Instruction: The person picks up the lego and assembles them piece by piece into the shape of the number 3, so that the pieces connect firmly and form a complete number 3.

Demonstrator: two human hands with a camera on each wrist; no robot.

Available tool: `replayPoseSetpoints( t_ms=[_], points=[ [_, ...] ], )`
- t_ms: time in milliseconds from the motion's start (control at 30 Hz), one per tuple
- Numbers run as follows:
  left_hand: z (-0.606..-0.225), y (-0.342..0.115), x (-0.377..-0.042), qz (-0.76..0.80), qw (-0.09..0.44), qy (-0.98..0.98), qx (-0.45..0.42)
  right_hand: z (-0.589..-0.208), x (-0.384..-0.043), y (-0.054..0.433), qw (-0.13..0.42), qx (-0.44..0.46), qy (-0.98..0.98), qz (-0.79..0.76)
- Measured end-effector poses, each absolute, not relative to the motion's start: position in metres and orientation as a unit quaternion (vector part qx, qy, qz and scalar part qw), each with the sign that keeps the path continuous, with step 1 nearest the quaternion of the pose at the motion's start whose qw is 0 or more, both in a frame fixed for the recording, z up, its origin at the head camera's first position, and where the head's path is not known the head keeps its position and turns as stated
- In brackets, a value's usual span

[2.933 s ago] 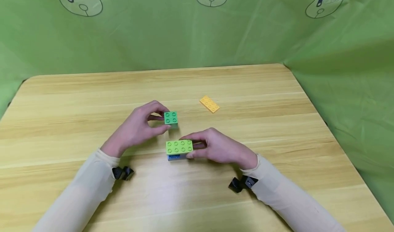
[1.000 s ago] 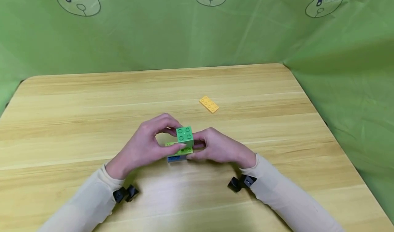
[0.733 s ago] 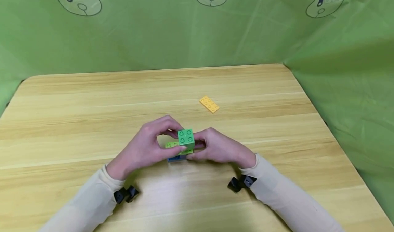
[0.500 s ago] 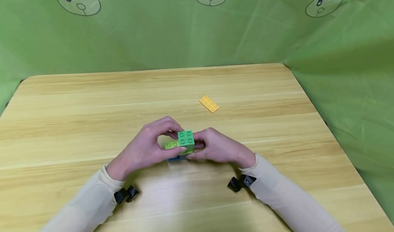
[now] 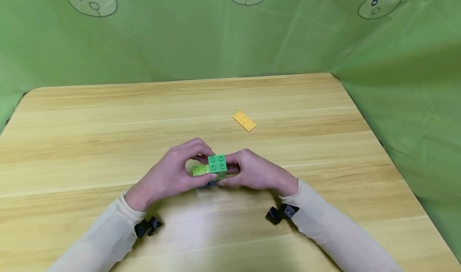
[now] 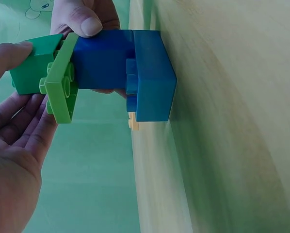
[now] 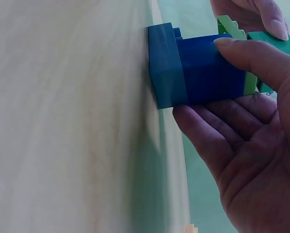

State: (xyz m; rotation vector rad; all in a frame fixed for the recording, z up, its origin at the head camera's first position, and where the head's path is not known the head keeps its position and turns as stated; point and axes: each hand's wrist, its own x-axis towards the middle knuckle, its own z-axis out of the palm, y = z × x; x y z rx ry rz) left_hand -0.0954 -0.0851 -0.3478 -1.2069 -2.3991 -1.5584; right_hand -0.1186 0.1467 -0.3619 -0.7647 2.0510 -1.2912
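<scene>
My left hand (image 5: 173, 171) pinches a green two-by-two toy brick (image 5: 217, 163) between thumb and fingers. That brick sits right at the studs on the right end of a lime-green plate (image 6: 62, 87), while the plate's left studs are bare. Beneath the plate is a dark blue brick (image 6: 104, 60), set on one end of a longer, lighter blue brick (image 6: 156, 77) at the bottom, by the table. From the right side my right hand (image 5: 257, 172) grips the dark blue brick, its thumb (image 7: 256, 56) on the near face. The fingers partly hide the far side of the stack.
A flat orange-yellow plate (image 5: 244, 121) with studs lies on the wooden table (image 5: 108, 123), beyond the hands. A green cloth (image 5: 173, 39) hangs behind the table and along its right side. Small black cameras (image 5: 282, 213) are strapped at both wrists.
My left hand has brought the green brick from behind the stack, rightward and nearer, over the lime plate, then lower onto its right end. My right hand has kept its grip on the stack.
</scene>
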Motion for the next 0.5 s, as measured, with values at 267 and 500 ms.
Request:
replayPoseSetpoints(
  t_ms=[267,500],
  points=[
    [-0.3474,-0.087,-0.0955,-0.489,0.014,-0.782,-0.386,-0.3615,-0.1201,0.1458,0.292,-0.292,0.783,-0.465],
    [-0.3472,-0.0863,-0.0968,-0.489,0.015,-0.774,-0.401,-0.3614,-0.1202,0.1469,0.293,-0.295,0.783,-0.463]
  ],
)
